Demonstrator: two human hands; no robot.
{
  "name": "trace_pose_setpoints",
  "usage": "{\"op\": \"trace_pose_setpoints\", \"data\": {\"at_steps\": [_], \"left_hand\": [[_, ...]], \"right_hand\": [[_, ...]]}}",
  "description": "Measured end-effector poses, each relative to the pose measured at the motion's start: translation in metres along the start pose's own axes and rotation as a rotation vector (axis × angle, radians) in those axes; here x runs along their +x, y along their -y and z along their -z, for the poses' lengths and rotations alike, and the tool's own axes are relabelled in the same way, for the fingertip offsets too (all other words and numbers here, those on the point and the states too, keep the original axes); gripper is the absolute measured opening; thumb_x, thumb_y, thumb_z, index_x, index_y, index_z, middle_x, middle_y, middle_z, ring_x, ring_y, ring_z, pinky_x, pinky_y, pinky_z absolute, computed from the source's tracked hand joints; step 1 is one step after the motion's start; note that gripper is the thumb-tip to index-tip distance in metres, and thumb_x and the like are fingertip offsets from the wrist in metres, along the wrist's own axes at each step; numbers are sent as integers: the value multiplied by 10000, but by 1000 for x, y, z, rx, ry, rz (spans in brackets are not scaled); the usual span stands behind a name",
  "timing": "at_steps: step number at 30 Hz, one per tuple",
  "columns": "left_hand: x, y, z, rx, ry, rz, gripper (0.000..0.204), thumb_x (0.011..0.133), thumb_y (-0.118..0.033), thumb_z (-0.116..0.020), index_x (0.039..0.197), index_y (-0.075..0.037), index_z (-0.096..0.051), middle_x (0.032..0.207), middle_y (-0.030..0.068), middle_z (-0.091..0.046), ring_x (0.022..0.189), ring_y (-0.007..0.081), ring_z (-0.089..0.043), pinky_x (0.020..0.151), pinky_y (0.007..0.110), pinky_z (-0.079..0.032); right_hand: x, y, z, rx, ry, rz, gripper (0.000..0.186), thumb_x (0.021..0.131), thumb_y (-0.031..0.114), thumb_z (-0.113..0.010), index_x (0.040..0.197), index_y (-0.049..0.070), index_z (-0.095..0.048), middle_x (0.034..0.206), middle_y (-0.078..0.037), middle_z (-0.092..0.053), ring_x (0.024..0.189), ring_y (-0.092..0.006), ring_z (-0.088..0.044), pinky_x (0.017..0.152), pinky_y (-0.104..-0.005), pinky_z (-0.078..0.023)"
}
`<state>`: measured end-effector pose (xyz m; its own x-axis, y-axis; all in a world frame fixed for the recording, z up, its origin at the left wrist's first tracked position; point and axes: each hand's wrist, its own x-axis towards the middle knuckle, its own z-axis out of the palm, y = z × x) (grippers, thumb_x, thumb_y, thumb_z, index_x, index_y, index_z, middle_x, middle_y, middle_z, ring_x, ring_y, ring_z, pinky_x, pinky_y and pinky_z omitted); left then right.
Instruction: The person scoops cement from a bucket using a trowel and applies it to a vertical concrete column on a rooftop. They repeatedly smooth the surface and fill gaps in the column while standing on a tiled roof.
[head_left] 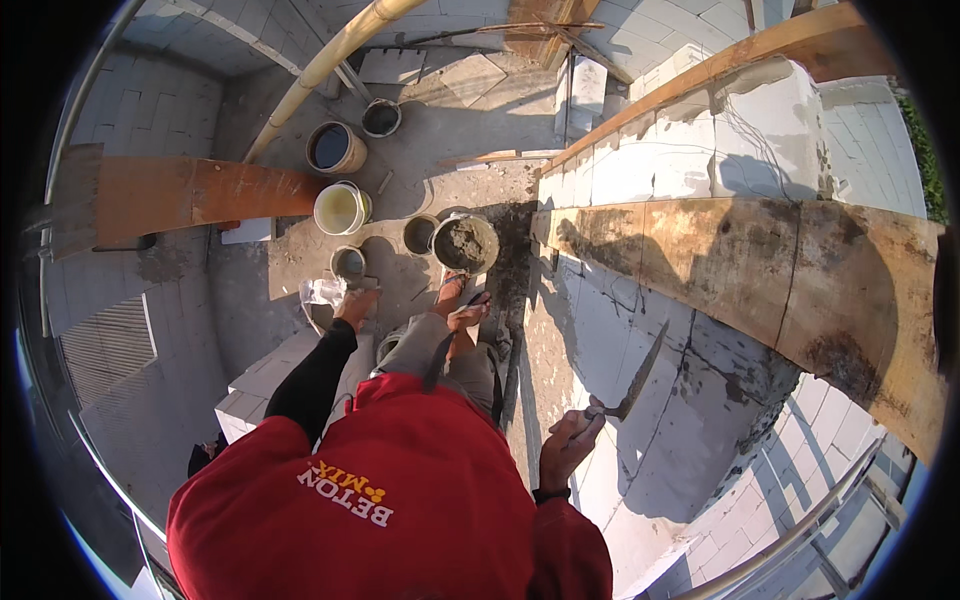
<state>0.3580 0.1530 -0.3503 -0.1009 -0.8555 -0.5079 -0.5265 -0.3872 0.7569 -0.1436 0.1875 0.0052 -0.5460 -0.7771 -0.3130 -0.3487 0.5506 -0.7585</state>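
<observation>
The right hand (570,450) is gripping a trowel (640,375) by its handle, with the fingers curling around it. The blade is pointing up and away from that hand, in front of a white block wall (650,440). A long, dirty wooden board (720,250) is lying farther ahead of the right hand, along the wall.

The left hand (357,305) is reaching down, well apart from the right one. I can't tell if it is holding anything. A small bucket (334,266) is standing just ahead of it, and a crumpled white plastic bag (322,292) is lying just to its left.

A bigger bucket (441,254) is sitting ahead and to the right of the left hand, and lumpy gray mortar (465,240) is filling part of it. A dark little pail (420,234) is standing close beside that bucket. Farther ahead of the left hand, a pale yellow bucket (362,208) is standing on the floor, and a tub (356,158) is holding dark liquid behind it. White blocks (245,405) are sitting behind the left hand, past the black sleeve (315,380).
</observation>
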Motion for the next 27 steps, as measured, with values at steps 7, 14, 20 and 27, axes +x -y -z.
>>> {"op": "trace_pose_setpoints", "data": {"at_steps": [7, 14, 20, 27], "left_hand": [[87, -54, -122, -358, -91, 412, 330, 967, -249, -698, 1251, -81, -717, 1105, 64, -745, 1016, 238, -694, 857, 388, -511], [187, 98, -246, -646, -46, 759, 373, 998, -299, -670, 1331, -130, -689, 1241, 43, -694, 1118, 251, -660, 924, 385, -493], [243, 174, -297, -934, -159, 826, 430, 1018, -289, -673, 1406, -109, -634, 1461, 42, -580, 1330, 226, -571, 1067, 436, -450], [271, 233, -315, -622, -201, 354, 419, 983, -191, -724, 1371, -77, -615, 1284, 61, -668, 1208, 231, -630, 1046, 427, -485]], "right_hand": [[100, -100, -113, -272, 420, 16, 490, 1048, 224, -596, 1440, -55, -505, 764, -80, -613, 615, -156, -571, 591, -331, -479], [220, -183, -265, -190, 585, -324, 566, 1052, 271, -647, 1483, -54, -479, 782, -23, -579, 531, -84, -507, 458, -270, -427], [260, -293, -370, -274, 670, -218, 526, 1035, 291, -646, 1442, -19, -528, 829, -111, -656, 642, -231, -660, 569, -382, -523], [337, -296, -478, -1131, 856, 551, 428, 976, 230, -638, 1345, 15, -616, 960, -257, -723, 885, -397, -754, 750, -512, -592]]}}
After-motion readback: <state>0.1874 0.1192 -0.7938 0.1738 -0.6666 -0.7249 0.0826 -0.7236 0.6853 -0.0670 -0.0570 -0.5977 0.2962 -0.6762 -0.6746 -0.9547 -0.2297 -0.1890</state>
